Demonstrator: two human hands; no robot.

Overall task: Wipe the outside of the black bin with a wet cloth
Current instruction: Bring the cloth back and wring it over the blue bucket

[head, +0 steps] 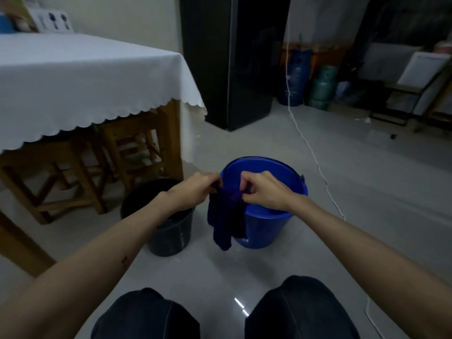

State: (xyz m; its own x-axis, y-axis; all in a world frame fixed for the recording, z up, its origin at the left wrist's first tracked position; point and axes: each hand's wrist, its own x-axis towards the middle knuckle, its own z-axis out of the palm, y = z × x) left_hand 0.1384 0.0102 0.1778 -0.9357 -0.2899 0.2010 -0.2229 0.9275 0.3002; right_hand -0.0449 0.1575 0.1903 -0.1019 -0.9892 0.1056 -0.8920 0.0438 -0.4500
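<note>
Both hands, left hand [195, 190] and right hand [263, 189], pinch dark cloth [225, 221] over blue bucket [264, 231], beside black bin [168, 238].

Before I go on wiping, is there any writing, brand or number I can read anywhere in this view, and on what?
No text can be read.
White board behind the table: dark pictures, any words too blurred.
Blue drum by the far wall: pale label marks, too blurred.
Green cylinder: no legible marking.
Blue bucket, black bin, cloth: no labels visible.

I see the black bin [168, 231] upright on the floor, just beside the blue bucket [274, 231]; the dark blue cloth [226, 221] hangs over the bucket's near rim.
</note>
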